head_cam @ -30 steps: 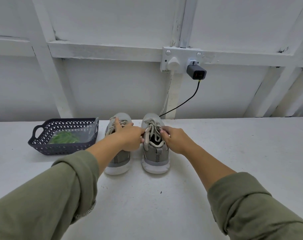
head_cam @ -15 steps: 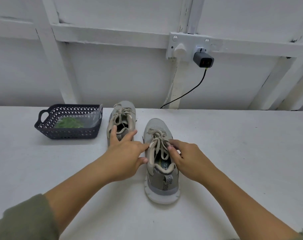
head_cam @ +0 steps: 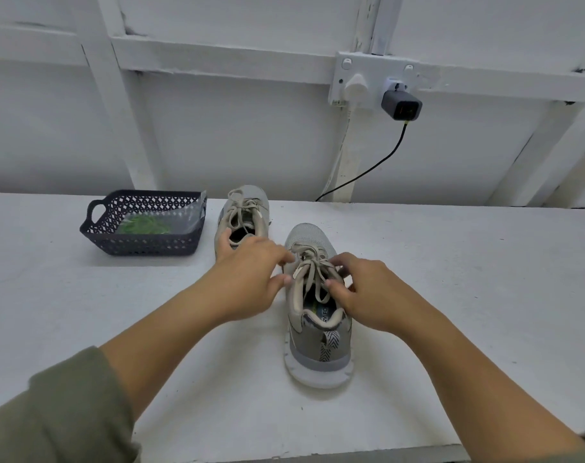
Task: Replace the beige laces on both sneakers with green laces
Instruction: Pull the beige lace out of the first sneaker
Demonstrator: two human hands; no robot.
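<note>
Our right hand (head_cam: 374, 295) pinches the beige laces (head_cam: 309, 272) of the near sneaker (head_cam: 318, 349) on the table (head_cam: 451, 295). Our left hand (head_cam: 251, 282) touches the knot, but blur hides its grip and we cannot tell. The insole (head_cam: 324, 317) reads "RY FO". The green laces (head_cam: 144, 225) lie in the basket (head_cam: 144, 248) beside the far sneaker (head_cam: 251, 202).

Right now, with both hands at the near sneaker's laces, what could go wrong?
Neither the left hand nor the right hand seems to pin the near sneaker down, so tugging its beige laces could drag or tip it. The left hand also sits close to the far sneaker and might knock it.
</note>
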